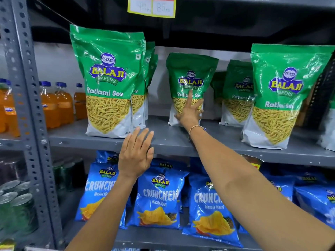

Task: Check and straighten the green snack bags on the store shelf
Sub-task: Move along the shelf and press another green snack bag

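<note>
Grey metal shelf point(172, 140) w/ green Ratlami Sev bags standing upright in several stacks. R hand point(190, 113) reached deep to the middle bag point(190, 78), which sits further back on the shelf than the front bags; index finger up along the bag face, tip just under the logo, other fingers spread over the lower front, thumb at the bag's lower left corner. Palm flat on the bag, fingers apart, not clamped — pressing/touching, no wrap visible. Beaded bracelet point(194, 128) on that wrist. L hand point(136, 154) open, fingers together and straight, hovering at the shelf front edge, just below-right of the big front-left bag point(108, 84); holds nothing, can't tell if fingertips touch the shelf lip. Front-left bag upright at shelf edge, more of same stacked right behind it. Far right: another big bag point(282, 95) at front edge, leaning slightly, well apart from R hand. Between it and the middle bag, one more bag point(239, 93) set back, partly hidden. Lower shelf: blue Crunchem bags point(159, 198) in a row, under both forearms. Left bay: orange drink bottles point(58, 104). Yellow price tag point(152, 6) above, digits blurred.
</note>
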A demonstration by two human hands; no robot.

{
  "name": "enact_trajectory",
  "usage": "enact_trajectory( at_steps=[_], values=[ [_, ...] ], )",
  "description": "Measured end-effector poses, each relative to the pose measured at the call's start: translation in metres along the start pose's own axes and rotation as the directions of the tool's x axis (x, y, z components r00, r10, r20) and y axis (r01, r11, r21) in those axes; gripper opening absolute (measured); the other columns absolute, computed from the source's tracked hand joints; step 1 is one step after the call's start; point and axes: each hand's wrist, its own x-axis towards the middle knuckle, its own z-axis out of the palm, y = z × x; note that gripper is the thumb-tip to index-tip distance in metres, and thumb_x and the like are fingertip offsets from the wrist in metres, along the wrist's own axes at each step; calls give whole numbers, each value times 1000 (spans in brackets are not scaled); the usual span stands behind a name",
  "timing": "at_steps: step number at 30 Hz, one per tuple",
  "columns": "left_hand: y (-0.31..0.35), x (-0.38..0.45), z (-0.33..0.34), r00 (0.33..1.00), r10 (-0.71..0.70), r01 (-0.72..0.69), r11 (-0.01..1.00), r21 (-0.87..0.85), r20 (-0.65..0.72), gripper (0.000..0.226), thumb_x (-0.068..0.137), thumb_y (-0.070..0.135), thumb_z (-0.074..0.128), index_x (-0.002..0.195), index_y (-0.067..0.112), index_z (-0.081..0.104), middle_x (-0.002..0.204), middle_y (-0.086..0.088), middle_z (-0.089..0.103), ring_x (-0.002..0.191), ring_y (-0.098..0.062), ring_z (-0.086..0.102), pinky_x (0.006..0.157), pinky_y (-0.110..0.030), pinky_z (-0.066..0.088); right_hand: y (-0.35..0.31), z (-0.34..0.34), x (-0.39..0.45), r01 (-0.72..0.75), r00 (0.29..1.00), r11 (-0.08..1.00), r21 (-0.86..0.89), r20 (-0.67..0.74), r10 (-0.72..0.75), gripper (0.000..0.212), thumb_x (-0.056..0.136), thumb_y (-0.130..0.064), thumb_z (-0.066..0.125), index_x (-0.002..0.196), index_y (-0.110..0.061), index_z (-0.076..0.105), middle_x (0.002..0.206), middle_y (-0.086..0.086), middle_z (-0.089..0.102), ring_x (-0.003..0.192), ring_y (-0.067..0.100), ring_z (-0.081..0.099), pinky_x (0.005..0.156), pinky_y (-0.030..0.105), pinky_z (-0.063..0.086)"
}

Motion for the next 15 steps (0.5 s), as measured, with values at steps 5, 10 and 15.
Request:
enact_trajectory(
  at_steps=[5, 10, 15],
  values=[
    [1, 0, -5, 999, -8, 9, 1000, -21, 49, 44, 104, 31, 27, 135, 10, 50, 133, -12, 60, 134, -30, 42, 114, -39, 24, 1, -10, -20, 29, 999, 998, -52, -32, -31, 114, 81, -28, 74, 148, -31, -19, 154, 33, -13, 135, 60, 22, 105, 58, 39],
    [2, 0, -10, 995, -25, 30, 999, -43, 96, 45, 104, 31, 27, 139, 10, 47, 138, -12, 56, 135, -30, 42, 114, -40, 24, 2, -21, -40, 45, 996, 993, -109, -66, -52, 114, 80, -34, 74, 149, -29, -16, 154, 35, -7, 132, 59, 29, 103, 56, 42],
    [3, 0, -13, 988, -43, 51, 997, -55, 145, 46, 105, 33, 25, 142, 12, 44, 143, -11, 52, 137, -31, 41, 113, -43, 27, 0, -31, -54, 27, 996, 992, -121, -82, -37, 116, 78, -35, 76, 149, -31, -16, 154, 33, -4, 132, 57, 33, 101, 53, 45]
  ],
)
